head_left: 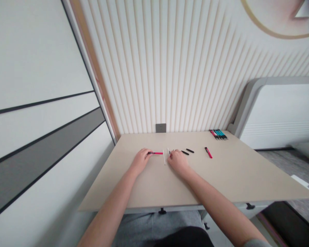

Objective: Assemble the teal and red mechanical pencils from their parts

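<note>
My left hand [141, 158] is closed around the black end of a pink pen barrel [158, 153], which points right, low over the table. Just past its tip a thin white stick [164, 158], like a pen refill, lies on the tabletop. My right hand [179, 160] is pinched at the lower end of a second thin white stick [168, 150]; the fingertips partly hide it. Beyond the right hand are two small black pen pieces [190, 150], one of them close to the knuckles. Farther right lies a pink pen piece with a black end [208, 152].
A row of pens [218, 134], pink and teal with black ends, lies at the back right of the beige table [144, 192]. Behind it rises a ribbed wall with a dark socket [161, 128]. A white cabinet [41, 144] stands left, a padded headboard [280, 113] right.
</note>
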A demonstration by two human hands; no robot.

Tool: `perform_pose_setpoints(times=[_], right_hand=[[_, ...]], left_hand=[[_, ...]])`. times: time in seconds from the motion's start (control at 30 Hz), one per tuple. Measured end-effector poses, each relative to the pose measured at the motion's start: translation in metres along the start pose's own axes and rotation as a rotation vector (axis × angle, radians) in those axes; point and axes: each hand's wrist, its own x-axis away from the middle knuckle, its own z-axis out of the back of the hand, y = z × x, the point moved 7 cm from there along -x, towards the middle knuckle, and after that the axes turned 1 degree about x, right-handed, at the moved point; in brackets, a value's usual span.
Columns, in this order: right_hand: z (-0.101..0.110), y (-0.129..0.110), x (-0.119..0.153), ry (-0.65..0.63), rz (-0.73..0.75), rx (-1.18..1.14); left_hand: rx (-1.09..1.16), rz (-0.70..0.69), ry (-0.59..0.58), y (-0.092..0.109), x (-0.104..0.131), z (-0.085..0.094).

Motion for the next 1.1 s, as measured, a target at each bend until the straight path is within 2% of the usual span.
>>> perform_pose_setpoints(times=[0.17, 0.37, 0.6, 0.73, 1.1], right_hand=[[0.000, 0.003, -0.002, 0.030, -0.014, 0.089], [-0.004, 0.002, -0.005, 0.034, 0.046, 0.141], [0.017, 0.018, -0.014, 0.038, 0.136, -0.026], [0.028, 0.024, -0.016, 0.067, 0.207, -0.042], [0.026, 0.014, -0.012, 0.074, 0.249, -0.037]], left_hand=[[-0.005, -0.001, -0.004, 0.000, 0.000, 0.000], [0.009, -0.005, -0.011, 0.002, 0.000, 0.000], [-0.031, 0.034, 0.052, -0.006, 0.001, 0.005], [-0.043, 0.069, 0.110, -0.014, 0.001, 0.009], [-0.017, 0.045, 0.095, -0.007, 0.000, 0.010]])
